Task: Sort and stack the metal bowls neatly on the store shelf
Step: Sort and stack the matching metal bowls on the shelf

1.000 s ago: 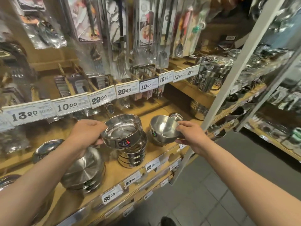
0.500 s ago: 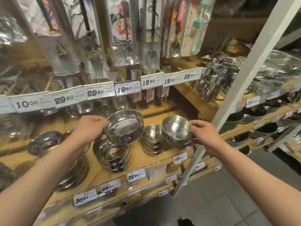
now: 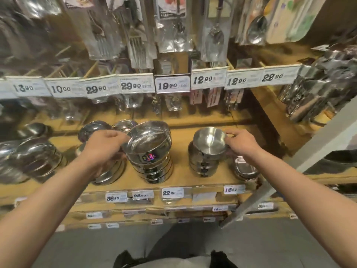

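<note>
Two bowls are pinched by their rims: left hand [image 3: 103, 147] tilts wide bowl [image 3: 147, 141], right hand [image 3: 241, 142] holds small bowl [image 3: 209, 140].

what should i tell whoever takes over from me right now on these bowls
Left hand: grips the rim of a wide bowl, tilted, on top of the middle stack; not yet nested flat.
Right hand: pinches the rim of a small bowl on top of the small stack.
Elsewhere on the shelf: bigger bowls upside down to the left, a low stack under the right wrist.
Done: both bowls are at stacks that look matched in size.
Left: seat both bowls level, let go, then probably tidy the upturned bowls on the left.
</note>
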Demonstrator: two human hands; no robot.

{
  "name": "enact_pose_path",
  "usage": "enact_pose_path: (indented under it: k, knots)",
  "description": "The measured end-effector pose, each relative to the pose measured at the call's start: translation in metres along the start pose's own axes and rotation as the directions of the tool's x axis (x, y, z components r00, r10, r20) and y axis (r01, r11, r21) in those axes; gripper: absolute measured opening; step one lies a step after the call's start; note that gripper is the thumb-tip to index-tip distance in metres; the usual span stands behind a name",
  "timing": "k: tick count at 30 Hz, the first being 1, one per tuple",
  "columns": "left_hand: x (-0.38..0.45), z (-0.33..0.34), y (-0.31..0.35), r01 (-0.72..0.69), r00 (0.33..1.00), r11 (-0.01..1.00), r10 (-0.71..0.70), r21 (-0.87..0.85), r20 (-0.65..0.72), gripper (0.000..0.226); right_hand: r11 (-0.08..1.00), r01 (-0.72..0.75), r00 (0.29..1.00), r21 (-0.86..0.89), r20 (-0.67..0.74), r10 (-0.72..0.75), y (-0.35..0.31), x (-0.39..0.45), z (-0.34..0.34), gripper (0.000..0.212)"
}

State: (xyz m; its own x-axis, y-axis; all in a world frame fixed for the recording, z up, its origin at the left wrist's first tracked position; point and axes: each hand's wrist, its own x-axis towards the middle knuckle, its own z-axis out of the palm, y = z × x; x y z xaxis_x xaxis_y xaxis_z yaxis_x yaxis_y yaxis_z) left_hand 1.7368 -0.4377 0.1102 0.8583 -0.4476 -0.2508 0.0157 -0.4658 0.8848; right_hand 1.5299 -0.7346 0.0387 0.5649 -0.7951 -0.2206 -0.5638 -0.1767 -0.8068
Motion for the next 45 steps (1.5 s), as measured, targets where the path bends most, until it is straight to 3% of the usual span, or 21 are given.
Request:
enact_pose_path:
  k: [5,8,17,33,41,45]
  knots:
    - [-0.004,-0.007,-0.004,0.061,0.998,0.998,-0.061,0.026,0.016,0.014,0.992,0.073,0.994,-0.106,0.086,-0.064,-0.007,0.022,0.008,0.011]
    - [-0.002,-0.005,0.000,0.072,0.997,0.997,-0.072,0.014,-0.004,0.014,0.988,0.082,0.993,-0.127,0.097,-0.070,-0.004,0.034,0.011,0.019]
    - [0.003,0.006,0.007,0.041,0.999,0.999,-0.041,0.015,-0.023,0.014,0.969,0.162,0.978,-0.189,0.160,-0.132,-0.004,0.044,0.010,0.018]
    - [0.008,0.017,0.005,0.032,0.999,0.999,-0.031,0.016,-0.029,0.020,0.934,0.283,0.957,-0.219,0.136,-0.258,-0.004,0.040,0.019,0.023]
    - [0.011,0.015,0.003,0.031,0.999,1.000,-0.031,-0.005,-0.041,0.014,0.940,0.257,0.963,-0.223,0.143,-0.229,-0.001,0.044,0.023,0.026]
    - [0.014,0.015,0.000,0.041,0.998,0.999,-0.042,-0.019,-0.050,0.013,0.967,0.119,0.977,-0.224,0.202,-0.073,0.003,0.047,0.021,0.033]
